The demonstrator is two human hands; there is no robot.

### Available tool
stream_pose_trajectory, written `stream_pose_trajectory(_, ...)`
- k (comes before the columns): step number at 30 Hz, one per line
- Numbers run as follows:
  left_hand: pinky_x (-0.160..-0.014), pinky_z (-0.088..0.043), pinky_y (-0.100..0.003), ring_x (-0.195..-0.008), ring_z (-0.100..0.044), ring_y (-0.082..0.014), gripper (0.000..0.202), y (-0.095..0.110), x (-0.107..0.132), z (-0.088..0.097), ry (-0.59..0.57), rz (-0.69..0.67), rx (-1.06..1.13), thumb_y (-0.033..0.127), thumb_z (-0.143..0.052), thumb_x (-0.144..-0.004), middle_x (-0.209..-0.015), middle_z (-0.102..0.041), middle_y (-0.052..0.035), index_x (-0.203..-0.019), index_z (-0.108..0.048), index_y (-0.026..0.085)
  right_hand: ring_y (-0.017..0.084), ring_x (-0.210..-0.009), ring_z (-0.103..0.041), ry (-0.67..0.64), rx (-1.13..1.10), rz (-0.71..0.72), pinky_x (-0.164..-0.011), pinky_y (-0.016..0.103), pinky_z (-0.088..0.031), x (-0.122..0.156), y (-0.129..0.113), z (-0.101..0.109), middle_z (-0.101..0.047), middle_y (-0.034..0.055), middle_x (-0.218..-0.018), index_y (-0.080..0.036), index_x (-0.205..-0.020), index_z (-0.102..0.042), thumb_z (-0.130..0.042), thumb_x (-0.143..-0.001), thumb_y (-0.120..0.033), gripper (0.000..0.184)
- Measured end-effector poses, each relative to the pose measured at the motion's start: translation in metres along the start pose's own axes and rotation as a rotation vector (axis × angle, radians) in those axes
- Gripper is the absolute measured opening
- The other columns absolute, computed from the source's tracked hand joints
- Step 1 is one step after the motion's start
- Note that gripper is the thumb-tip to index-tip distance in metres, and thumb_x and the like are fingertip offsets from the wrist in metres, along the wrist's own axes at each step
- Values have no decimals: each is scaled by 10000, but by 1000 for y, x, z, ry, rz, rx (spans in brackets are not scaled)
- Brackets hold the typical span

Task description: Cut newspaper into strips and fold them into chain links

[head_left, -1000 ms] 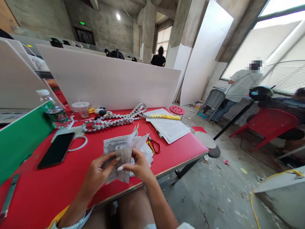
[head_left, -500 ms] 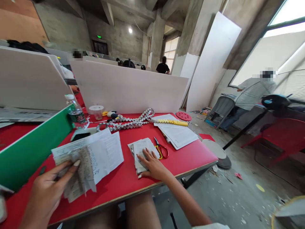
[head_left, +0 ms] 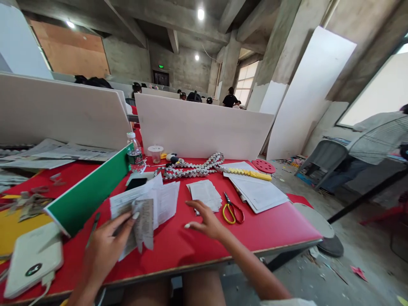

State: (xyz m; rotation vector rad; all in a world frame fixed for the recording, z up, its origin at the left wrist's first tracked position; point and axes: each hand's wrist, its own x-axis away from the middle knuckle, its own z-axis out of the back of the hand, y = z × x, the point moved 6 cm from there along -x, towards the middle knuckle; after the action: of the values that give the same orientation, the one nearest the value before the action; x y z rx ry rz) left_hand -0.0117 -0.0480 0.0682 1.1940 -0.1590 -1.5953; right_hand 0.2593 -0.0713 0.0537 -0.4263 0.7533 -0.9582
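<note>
My left hand (head_left: 106,244) is closed on a bundle of printed paper slips (head_left: 145,208), held just above the red table (head_left: 274,229). My right hand (head_left: 205,221) hovers over the table with its fingers spread and nothing in it. A small stack of paper slips (head_left: 205,194) lies just beyond its fingertips. Yellow-handled scissors (head_left: 232,210) lie to the right of that hand. A long folded-paper chain (head_left: 191,168) lies across the back of the table.
A green divider board (head_left: 89,191) stands at the left, with a water bottle (head_left: 135,153) and a plastic cup (head_left: 156,153) behind it. White sheets (head_left: 258,193) and a yellow paper strip (head_left: 251,173) lie at the right. A white device (head_left: 32,259) sits front left. People stand at the right.
My right hand has lifted off the small stack and drawn back towards me. My left hand with the bundle has come in towards the middle. The view has swung left.
</note>
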Motion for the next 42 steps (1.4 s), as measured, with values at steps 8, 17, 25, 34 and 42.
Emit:
stream_pose_trajectory(8,-731,-555,-277,-852,-695,-227,321,52,22,-59,-105,-193,132,384,-486,-863,-942,-730,-91,-933,-709,166,139,-713,-531,328,-536,-182,-670,248,-442,-8,-16,-43,-567,6,-728,-182,-738,-580,-570,-826,-463,295)
stream_pose_trajectory(17,-760,-558,-300,-886,-684,-243,340,9,14,-46,-193,100,317,461,-583,-787,-945,-731,-64,-909,-703,168,189,-949,-519,600,-391,-252,-874,326,-408,20,30,-1,-533,47,-923,-202,-704,-544,-594,-802,-418,242)
stream_pose_trajectory(25,-658,-559,-265,-725,-687,-206,294,-7,19,-42,-251,47,301,476,-590,-749,-789,-731,-30,-791,-687,201,256,-1225,-428,362,-482,-201,-1037,378,-333,18,26,-11,-502,74,-1227,-219,-867,-670,-752,-655,-430,310)
stream_pose_trajectory(34,-586,-539,-246,-678,-673,-197,298,-9,25,-36,-370,93,343,463,-562,-776,-757,-727,-48,-782,-692,195,205,-992,-546,398,-577,-214,-863,334,-451,26,34,-10,-575,85,-1057,-182,-794,-598,-635,-788,-366,188)
stream_pose_trajectory(42,-796,-532,-328,-922,-655,-258,587,-3,34,-31,-447,56,353,696,-513,-718,-967,-710,-93,-959,-677,187,109,-626,-390,571,-505,-223,-600,232,-366,30,23,-19,-392,-41,-649,-211,-644,-364,-614,-786,-297,300)
